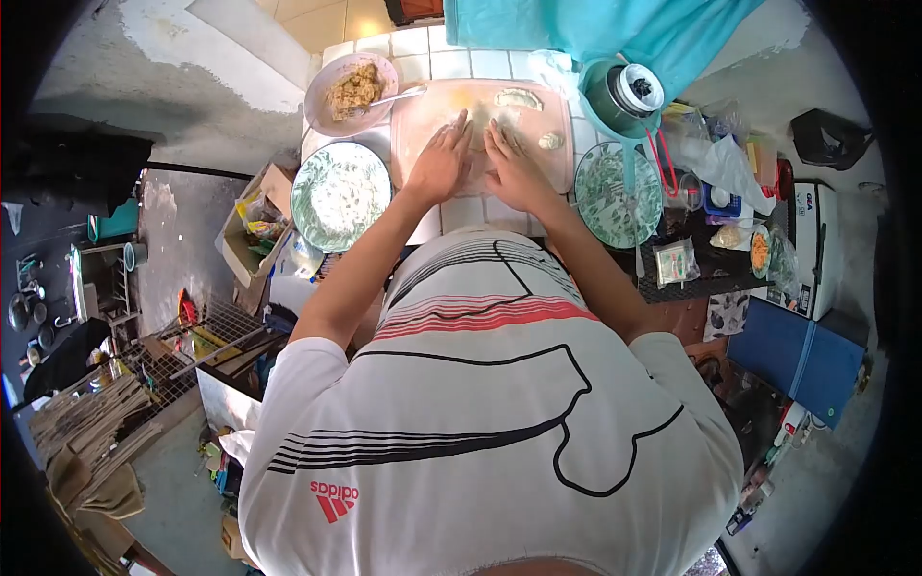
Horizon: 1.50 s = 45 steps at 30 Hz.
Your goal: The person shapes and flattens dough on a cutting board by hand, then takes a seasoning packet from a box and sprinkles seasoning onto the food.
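Find dough ball (pixel 550 141) on pink cutting board (pixel 411 132), near right hand (pixel 519 175); expect it light, soft, probably tacky, easily dented; cup lightly around the sides; see left hand (pixel 444 161) likewise lowered over the board, fingers straight, clamped on nothing visible.

two patterned plates (pixel 304 197) (pixel 588 204), one pink bowl (pixel 317 98), one board (pixel 415 123), one folded dumpling (pixel 519 98), one dough ball (pixel 549 141)

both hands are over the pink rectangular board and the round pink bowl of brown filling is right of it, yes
Not quite: in the head view, the round pink bowl of brown filling sits left of the pink rectangular board, not right. The left hand and right hand are over it.
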### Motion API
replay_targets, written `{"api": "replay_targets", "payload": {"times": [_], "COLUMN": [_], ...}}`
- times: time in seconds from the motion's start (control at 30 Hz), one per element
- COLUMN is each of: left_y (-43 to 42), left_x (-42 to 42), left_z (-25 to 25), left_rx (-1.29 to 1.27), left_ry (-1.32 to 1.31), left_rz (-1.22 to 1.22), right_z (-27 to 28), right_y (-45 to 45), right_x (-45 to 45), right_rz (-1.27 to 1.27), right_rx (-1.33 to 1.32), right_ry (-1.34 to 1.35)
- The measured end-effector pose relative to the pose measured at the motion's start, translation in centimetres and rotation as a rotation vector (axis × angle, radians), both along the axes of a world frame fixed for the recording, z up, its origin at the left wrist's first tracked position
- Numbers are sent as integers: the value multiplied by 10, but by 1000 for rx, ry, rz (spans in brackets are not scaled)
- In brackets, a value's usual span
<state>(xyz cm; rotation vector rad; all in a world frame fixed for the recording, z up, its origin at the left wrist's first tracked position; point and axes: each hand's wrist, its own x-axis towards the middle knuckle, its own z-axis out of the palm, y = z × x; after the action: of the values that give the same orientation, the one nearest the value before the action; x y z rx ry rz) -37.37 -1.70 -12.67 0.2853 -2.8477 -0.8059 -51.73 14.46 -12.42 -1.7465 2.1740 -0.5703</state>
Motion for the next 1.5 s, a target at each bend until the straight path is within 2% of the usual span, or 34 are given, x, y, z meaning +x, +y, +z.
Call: {"api": "replay_targets", "payload": {"times": [0.07,0.13,0.3,0.37,0.53,0.6,0.7,0.77,0.8,0.83,0.87,0.9,1.13,1.2,1.37,1.43,1.47,1.5], "left_y": [2,8,6,4,5,9,3,13,13,17,23,30,19,13,11,8,8,6], "left_x": [-2,-2,-2,-1,0,3,-1,3,1,0,2,3,9,15,8,5,1,-4], "left_z": [-8,-16,-18,-16,-16,-18,-20,-15,-11,-7,-4,-5,-6,-7,4,8,5,2], "left_rx": [-313,-305,-353,-274,-326,-353,-394,-233,-238,-240,-237,-286,-268,-82,-166,-227,-221,-230], "left_ry": [-35,-12,-64,50,-59,-77,-110,-9,-2,-25,-53,-71,-83,7,-45,-177,-183,-42], "left_rz": [15,31,29,126,122,110,109,179,177,73,-27,32,7,-29,24,-8,-6,67], "right_z": [4,-2,-5,1,8,12,-13,-17,-16,-16,-16,-16,-12,-7,4,1,-1,-1], "right_y": [0,3,0,-5,-14,-22,-30,-26,-29,-29,-27,-28,-34,-32,-29,-29,-28,-30], "right_x": [1,3,-4,-10,-14,-11,-5,-3,-9,-11,-10,-11,-23,-27,-28,-33,-36,-39], "right_rz": [6,14,-21,-23,-102,-42,8,31,55,53,50,52,78,95,12,-27,-25,-49], "right_rx": [21,50,-53,-57,-74,-93,-56,14,73,71,26,-20,36,112,-20,-107,-100,-155], "right_ry": [95,178,31,10,-40,111,226,267,329,337,266,197,220,31,9,-286,-291,-386]}}
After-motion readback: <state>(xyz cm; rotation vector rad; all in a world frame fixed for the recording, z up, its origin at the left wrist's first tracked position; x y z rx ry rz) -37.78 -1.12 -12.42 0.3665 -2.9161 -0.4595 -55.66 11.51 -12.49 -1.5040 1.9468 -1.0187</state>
